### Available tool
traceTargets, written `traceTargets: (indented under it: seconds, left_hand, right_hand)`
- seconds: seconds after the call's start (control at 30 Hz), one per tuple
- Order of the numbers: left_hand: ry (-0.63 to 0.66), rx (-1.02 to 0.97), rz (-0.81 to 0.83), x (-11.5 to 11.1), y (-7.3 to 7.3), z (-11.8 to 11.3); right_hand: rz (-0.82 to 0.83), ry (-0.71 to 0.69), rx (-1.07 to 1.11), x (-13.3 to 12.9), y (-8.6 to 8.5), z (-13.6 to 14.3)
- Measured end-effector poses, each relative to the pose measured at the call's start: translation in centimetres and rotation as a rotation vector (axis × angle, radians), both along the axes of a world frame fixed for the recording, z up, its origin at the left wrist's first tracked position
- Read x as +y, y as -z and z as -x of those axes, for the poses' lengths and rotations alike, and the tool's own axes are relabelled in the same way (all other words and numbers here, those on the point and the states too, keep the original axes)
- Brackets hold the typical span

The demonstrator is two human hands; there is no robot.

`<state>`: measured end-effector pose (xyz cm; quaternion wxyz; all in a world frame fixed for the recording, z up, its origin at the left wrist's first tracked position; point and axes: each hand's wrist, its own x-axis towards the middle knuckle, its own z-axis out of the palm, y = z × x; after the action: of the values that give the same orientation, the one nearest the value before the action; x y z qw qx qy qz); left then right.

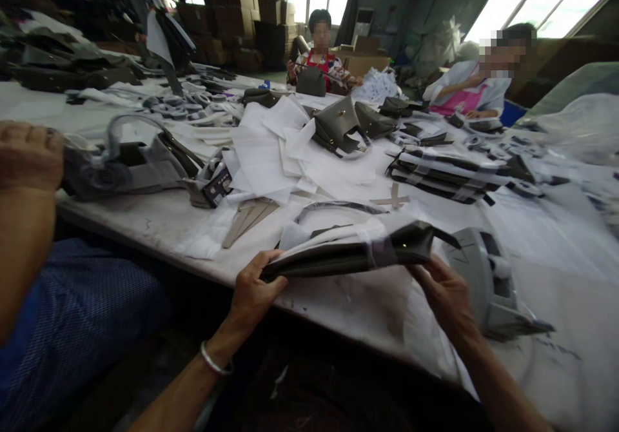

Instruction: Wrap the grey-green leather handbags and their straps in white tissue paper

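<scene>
Between my two hands, at the table's front edge, is a flat dark olive handbag (329, 261) with white wrapping and a clear band around it. My left hand (256, 280), with a silver bangle on the wrist, pinches the bag's left end between thumb and fingers. At the other end my right hand (442, 287) grips it from below; some of its fingers are hidden behind the bag. A wrapped handle arches up just behind it. Grey-green bag pieces (488, 277) lie close to my right hand.
White sheets (271, 142) and an olive bag (338, 126) cover the table's middle. Banded bags (445, 173) are stacked at right. A tape dispenser (213, 184) stands left of grey-beige strips (250, 219). A co-worker's hand (29, 155) holds a bag at far left; two people sit across.
</scene>
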<state>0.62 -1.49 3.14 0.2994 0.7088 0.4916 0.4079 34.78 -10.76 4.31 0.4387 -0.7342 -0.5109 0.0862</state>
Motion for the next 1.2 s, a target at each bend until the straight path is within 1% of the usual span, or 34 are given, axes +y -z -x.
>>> traceTargets:
  seconds: [0.07, 0.13, 0.2, 0.23, 0.27, 0.3, 0.33, 0.37, 0.43, 0.5, 0.63, 0.7, 0.73, 0.77, 0.83, 0.87, 0.9, 0.97, 1.03, 1.07, 1.13, 1.2]
  left_hand:
    - [-0.031, -0.032, 0.072, 0.3, -0.5, 0.1]
    - [-0.049, -0.060, 0.124, 0.7, -0.7, 0.3]
    - [-0.060, -0.088, 0.164, 1.0, -0.7, 0.5]
    - [-0.065, -0.102, 0.179, 1.1, -0.6, 0.6]
    - [-0.068, -0.115, 0.193, 1.2, -0.5, 0.7]
    - [-0.072, -0.128, 0.204, 1.3, -0.4, 0.8]
    - [-0.076, -0.138, 0.215, 1.4, -0.3, 0.9]
    - [-0.082, -0.150, 0.222, 1.5, -0.1, 1.0]
    - [-0.092, -0.172, 0.239, 1.7, 0.2, 1.2]
    - [-0.092, -0.197, 0.259, 1.8, 0.5, 1.4]
    - [-0.089, -0.233, 0.271, 2.0, 0.7, 1.5]
    - [-0.091, -0.230, 0.274, 2.0, 0.7, 1.5]
    - [-0.089, -0.224, 0.277, 2.0, 0.7, 1.5]
    - [-0.088, -0.219, 0.279, 1.9, 0.7, 1.4]
    - [-0.085, -0.207, 0.279, 1.8, 0.8, 1.4]
    - [-0.086, -0.201, 0.277, 1.7, 0.9, 1.4]
    - [-0.087, -0.195, 0.273, 1.6, 0.9, 1.4]
    - [-0.085, -0.190, 0.259, 1.5, 1.0, 1.4]
    - [-0.076, -0.193, 0.250, 1.4, 1.0, 1.3]
    - [-0.070, -0.200, 0.251, 1.4, 1.0, 1.3]
    - [-0.062, -0.222, 0.260, 1.2, 0.9, 1.2]
    - [-0.062, -0.247, 0.270, 1.1, 0.9, 1.2]
  right_hand:
    - [-0.018, -0.165, 0.022, 1.0, 1.0, 3.3]
    - [0.020, -0.447, -0.021, 1.8, 2.2, 6.6]
    - [0.071, -0.712, -0.112, 2.3, 3.2, 9.0]
    - [0.093, -0.794, -0.145, 2.3, 3.5, 9.7]
    - [0.108, -0.830, -0.158, 2.2, 3.6, 10.1]
    - [0.118, -0.828, -0.149, 2.0, 3.5, 10.2]
    - [0.116, -0.795, -0.128, 1.7, 3.4, 9.9]
    - [0.101, -0.746, -0.110, 1.3, 3.1, 9.4]
    - [0.047, -0.601, -0.112, 0.6, 2.8, 7.6]
    - [0.027, -0.428, -0.181, 0.0, 2.9, 4.8]
    - [0.159, -0.050, -0.354, -0.6, 4.0, -1.9]
    - [0.189, 0.093, -0.359, -0.6, 4.4, -4.0]
    - [0.186, 0.113, -0.344, -0.6, 4.4, -4.3]
    - [0.181, 0.089, -0.325, -0.6, 4.2, -4.1]
    - [0.193, -0.051, -0.294, -0.4, 3.6, -2.6]
    - [0.227, -0.116, -0.295, -0.2, 3.2, -1.6]
    - [0.279, -0.151, -0.310, 0.1, 2.9, -0.6]
    - [0.410, -0.131, -0.374, 0.8, 2.3, 0.7]
    - [0.547, -0.075, -0.429, 1.5, 1.9, 0.9]
    - [0.602, -0.070, -0.446, 1.9, 1.7, 0.7]
    - [0.674, -0.096, -0.478, 2.4, 1.3, 0.2]
    - [0.696, -0.123, -0.535, 3.1, 0.9, 0.2]
